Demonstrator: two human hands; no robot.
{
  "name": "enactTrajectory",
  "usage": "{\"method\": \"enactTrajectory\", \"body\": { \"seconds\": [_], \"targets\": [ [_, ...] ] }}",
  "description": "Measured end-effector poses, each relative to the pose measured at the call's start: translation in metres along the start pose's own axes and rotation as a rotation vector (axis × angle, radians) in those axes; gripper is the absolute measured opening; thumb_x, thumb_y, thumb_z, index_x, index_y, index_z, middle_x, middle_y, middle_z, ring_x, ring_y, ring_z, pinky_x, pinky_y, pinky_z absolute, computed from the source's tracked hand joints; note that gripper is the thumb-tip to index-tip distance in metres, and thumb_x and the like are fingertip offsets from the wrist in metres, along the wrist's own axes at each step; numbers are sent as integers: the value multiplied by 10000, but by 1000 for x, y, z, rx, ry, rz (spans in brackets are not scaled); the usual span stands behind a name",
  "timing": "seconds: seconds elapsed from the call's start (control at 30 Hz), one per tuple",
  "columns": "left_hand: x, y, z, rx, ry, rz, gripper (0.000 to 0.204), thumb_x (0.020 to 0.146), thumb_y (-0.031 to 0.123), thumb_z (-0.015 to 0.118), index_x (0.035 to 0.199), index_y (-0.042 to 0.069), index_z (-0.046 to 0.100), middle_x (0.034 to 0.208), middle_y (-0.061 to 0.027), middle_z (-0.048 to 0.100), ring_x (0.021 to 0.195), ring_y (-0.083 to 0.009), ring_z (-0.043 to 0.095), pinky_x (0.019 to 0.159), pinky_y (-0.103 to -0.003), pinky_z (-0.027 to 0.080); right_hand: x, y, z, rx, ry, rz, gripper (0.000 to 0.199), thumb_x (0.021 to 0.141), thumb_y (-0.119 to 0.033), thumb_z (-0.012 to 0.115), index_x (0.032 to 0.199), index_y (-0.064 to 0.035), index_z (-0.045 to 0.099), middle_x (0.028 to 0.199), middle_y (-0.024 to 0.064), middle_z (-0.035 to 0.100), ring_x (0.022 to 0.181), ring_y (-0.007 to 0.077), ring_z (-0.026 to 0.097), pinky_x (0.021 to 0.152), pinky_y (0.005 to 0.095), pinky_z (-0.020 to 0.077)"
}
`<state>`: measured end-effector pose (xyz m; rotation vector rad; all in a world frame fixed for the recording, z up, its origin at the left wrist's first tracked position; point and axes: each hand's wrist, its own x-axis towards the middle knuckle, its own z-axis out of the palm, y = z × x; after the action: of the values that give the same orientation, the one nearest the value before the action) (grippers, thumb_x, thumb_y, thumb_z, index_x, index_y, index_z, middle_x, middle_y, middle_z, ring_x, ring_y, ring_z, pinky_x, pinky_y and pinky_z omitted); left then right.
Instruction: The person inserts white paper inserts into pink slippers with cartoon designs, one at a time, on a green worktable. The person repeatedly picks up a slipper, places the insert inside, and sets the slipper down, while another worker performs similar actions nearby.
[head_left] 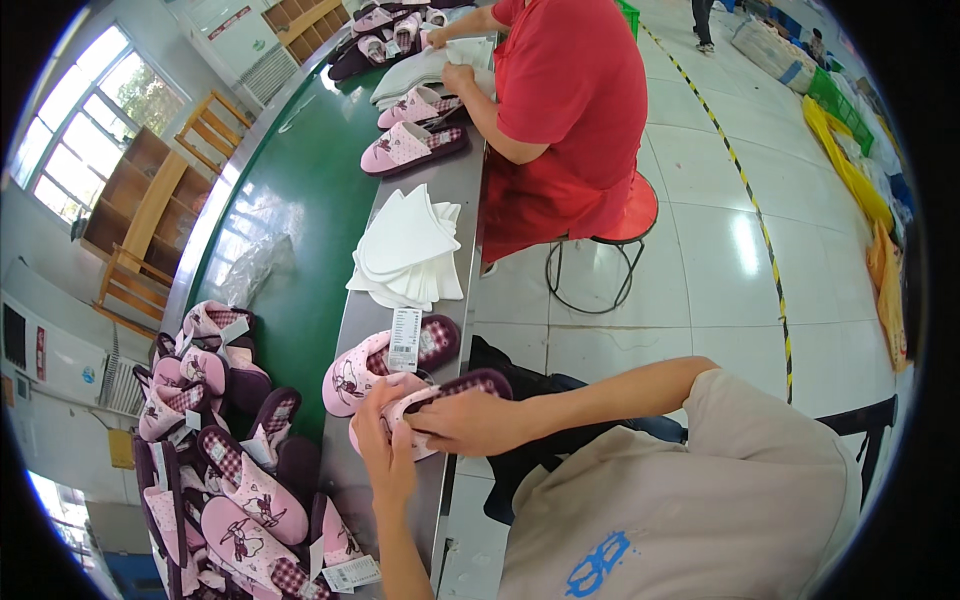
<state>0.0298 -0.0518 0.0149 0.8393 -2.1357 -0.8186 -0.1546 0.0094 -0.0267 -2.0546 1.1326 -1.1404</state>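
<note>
Both my hands hold a pink slipper (440,395) with a dark plum sole and checked lining at the near edge of the steel bench (455,180). My left hand (385,440) grips its toe from below. My right hand (465,422) presses on its upper with the fingers curled over it. Just behind it lies a second pink slipper (355,372) with a white paper tag (405,338) standing in its opening.
A stack of white paper sheets (408,250) lies further along the bench. A heap of pink slippers (225,440) fills the green conveyor belt (300,210) at my left. A person in a red shirt (560,100) sits on a stool ahead, handling slippers.
</note>
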Motion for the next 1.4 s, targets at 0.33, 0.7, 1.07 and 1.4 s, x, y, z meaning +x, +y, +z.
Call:
{"method": "enactTrajectory", "body": {
  "seconds": [0.33,0.7,1.07,1.4],
  "targets": [
    [-1,-10,-7,274,-33,38,336,1045,306,556,1173,35,707,1167,-120,733,1150,-338,627,1120,-488,371,-17,-4,-24,-305,44,-221,134,937,-222,702,899,-94,705,1004,40,675,991,260,625,912,398,485],
    [4,-8,3,303,35,140,277,911,203,558,1069,31,708,1034,-138,723,1013,-352,642,1023,-479,394,47,58,-71,-343,151,-136,432,913,-275,751,1287,-74,675,1301,151,662,1252,342,604,1076,477,461],
    [-8,-10,-26,320,1,49,398,973,343,514,978,-4,710,981,-169,706,985,-378,635,976,-467,431,68,74,-53,-624,69,-66,647,845,-480,830,1333,-101,638,1264,156,633,1208,337,595,1013,466,443],
    [15,-6,-27,157,105,-80,394,958,234,615,1264,-5,685,1326,-233,642,1231,-421,586,1142,-520,374,52,70,-45,-589,274,-149,276,898,-359,782,923,-112,660,995,72,595,1008,260,582,902,398,452]
  ]
}}
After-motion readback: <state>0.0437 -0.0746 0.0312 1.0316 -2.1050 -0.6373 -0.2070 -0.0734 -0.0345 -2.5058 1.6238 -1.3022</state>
